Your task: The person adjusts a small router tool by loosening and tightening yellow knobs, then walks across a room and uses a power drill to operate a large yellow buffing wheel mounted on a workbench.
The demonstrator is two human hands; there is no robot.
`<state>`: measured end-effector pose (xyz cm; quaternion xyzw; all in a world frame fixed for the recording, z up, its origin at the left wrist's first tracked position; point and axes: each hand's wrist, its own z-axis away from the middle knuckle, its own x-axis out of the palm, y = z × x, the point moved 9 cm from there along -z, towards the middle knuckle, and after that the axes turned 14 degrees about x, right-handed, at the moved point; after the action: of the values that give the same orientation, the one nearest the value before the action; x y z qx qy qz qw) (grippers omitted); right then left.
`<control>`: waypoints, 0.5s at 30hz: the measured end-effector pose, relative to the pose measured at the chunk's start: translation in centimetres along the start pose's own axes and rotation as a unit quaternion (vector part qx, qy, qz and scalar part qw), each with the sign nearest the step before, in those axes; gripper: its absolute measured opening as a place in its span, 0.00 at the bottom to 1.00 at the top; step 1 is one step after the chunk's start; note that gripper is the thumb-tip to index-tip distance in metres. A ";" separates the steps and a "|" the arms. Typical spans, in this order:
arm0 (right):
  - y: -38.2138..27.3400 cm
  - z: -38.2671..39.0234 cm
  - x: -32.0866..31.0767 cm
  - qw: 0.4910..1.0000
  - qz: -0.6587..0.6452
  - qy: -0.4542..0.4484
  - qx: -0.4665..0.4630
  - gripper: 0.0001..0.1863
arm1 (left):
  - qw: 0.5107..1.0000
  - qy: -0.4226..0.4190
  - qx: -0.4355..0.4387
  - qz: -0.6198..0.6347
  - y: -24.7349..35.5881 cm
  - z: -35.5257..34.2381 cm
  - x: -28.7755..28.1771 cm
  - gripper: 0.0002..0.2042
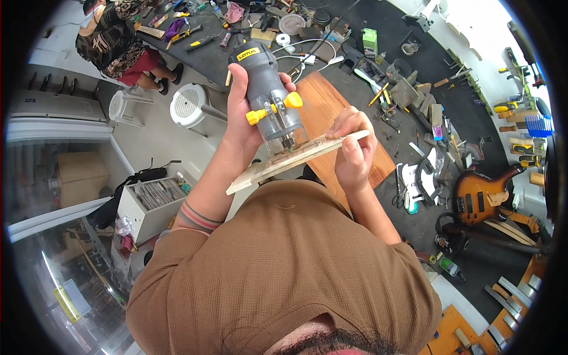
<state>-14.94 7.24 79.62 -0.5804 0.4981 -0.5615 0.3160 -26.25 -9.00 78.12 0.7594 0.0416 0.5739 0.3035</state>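
My left hand [241,115] is wrapped round a grey trim router [264,80] with yellow knobs and a clear base. Its thumb lies along the near side, and fingertips show past the far side. Below the router is a thin, pale wooden board [313,152], tilted up toward the right and held off the bench in front of my chest. The router's base is against the board's upper face, with the bit just above or at the wood; I cannot tell which. My right hand [357,154] pinches the board's right end, fingers on top and thumb at the near edge.
A reddish-brown wooden panel [378,165] lies on the dark workbench [373,210] behind the board. Tools and scraps crowd the bench's back and right, with a sunburst guitar body [482,198]. White stools [192,102] stand left, and another person [115,50] is at the far left.
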 end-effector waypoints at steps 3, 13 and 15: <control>-0.6 -0.2 -0.2 1.000 -0.002 0.014 -0.022 0.16 | 0.999 -0.043 0.005 0.000 0.1 0.3 0.4 0.41; -0.2 -0.3 0.3 0.993 -0.103 -0.021 0.053 0.15 | 0.995 0.092 0.022 -0.038 0.4 1.8 0.3 0.26; -0.8 0.0 0.6 0.997 -0.062 -0.027 0.035 0.16 | 0.997 0.070 0.007 -0.029 0.5 1.6 0.5 0.28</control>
<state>-14.87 6.93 80.59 -0.6136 0.4328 -0.5811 0.3140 -24.78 -9.93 78.54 0.7178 0.0885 0.6165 0.3113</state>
